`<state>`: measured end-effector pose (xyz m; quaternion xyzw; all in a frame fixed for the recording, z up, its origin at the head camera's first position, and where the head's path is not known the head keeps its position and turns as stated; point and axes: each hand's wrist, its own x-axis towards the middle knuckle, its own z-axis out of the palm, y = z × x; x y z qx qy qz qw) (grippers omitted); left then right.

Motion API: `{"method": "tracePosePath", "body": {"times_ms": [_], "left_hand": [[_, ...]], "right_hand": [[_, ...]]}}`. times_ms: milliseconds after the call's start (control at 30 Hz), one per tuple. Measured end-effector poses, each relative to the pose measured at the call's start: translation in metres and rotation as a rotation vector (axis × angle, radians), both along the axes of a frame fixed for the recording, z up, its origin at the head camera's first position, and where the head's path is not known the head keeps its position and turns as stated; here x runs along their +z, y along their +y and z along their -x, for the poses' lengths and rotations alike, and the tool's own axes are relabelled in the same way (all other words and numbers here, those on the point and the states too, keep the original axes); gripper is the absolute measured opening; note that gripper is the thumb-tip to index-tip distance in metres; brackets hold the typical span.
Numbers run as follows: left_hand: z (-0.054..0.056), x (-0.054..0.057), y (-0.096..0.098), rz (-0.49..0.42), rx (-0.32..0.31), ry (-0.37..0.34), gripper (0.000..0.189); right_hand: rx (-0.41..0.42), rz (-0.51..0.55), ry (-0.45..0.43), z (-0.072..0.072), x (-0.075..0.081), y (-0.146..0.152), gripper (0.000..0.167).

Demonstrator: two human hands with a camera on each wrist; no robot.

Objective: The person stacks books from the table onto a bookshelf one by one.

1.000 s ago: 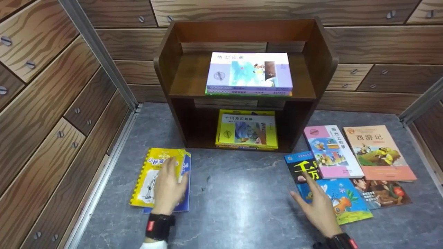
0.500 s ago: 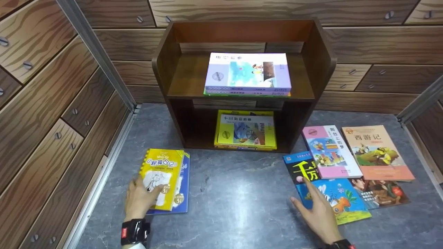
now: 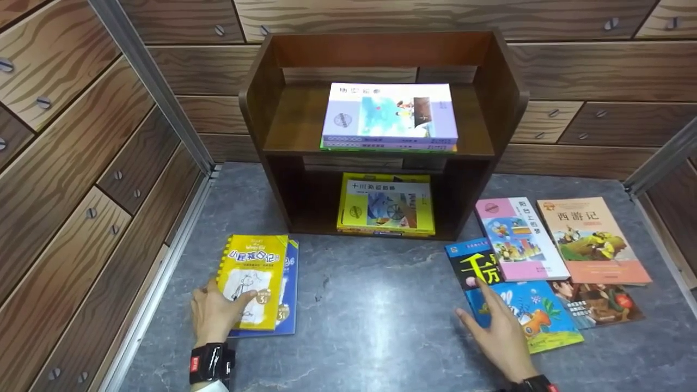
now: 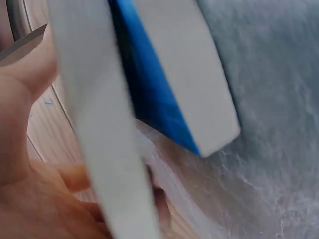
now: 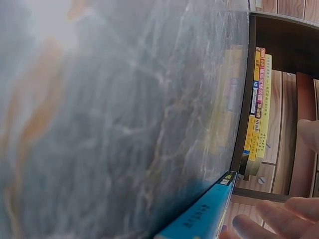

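A yellow book (image 3: pixel 261 258) with a cartoon figure on its cover lies over a blue book (image 3: pixel 288 307) at the left. My left hand (image 3: pixel 215 316) grips the yellow book by its left edge, thumb on the cover, fingers round the side and partly hidden. In the left wrist view, the gripped book's page edge (image 4: pixel 97 99) stands apart at an angle from the blue book's pages (image 4: pixel 194 84). My right hand (image 3: pixel 503 337), fingers loosely extended and holding nothing, is over the left part of a light-blue picture book (image 3: pixel 561 326); whether it touches the cover cannot be told.
A brown two-tier shelf (image 3: pixel 272 125) stands at the back. Its upper level bears a stack of lilac books (image 3: pixel 389 111), its lower one yellow-edged books (image 3: pixel 386 207). Right of it lie a pink-and-white book (image 3: pixel 523 239), an orange book (image 3: pixel 593 239), a black-and-blue book (image 3: pixel 468 261) and a brown-covered book (image 3: pixel 610 305).
My left hand has moved from above the yellow book to its left edge and taken hold of it. My right hand has stayed nearly still.
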<state>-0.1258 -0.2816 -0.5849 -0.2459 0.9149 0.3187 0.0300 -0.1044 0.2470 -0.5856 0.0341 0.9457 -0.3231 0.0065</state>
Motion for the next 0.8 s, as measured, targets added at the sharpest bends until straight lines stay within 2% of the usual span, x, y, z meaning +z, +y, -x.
{"method": "tracePosePath", "body": {"times_ms": [133,233,400,533,800], "left_hand": [[-0.004,0.004,0.002,-0.001,0.010,0.054,0.103],[-0.007,0.007,0.004,-0.018,0.012,0.057,0.096],[-0.010,0.013,0.010,-0.082,0.024,0.092,0.083],[-0.013,0.017,0.015,-0.095,0.026,0.128,0.074],[-0.020,0.022,0.039,-0.162,0.061,0.190,0.062]], "right_hand": [[0.006,-0.003,0.029,-0.001,0.000,-0.002,0.084],[0.003,-0.005,-0.006,0.001,0.003,-0.005,0.084],[0.002,0.002,0.004,0.001,0.007,-0.006,0.083],[0.007,0.013,-0.007,0.002,0.009,-0.007,0.082],[-0.001,0.040,-0.027,0.001,0.013,-0.008,0.083]]}}
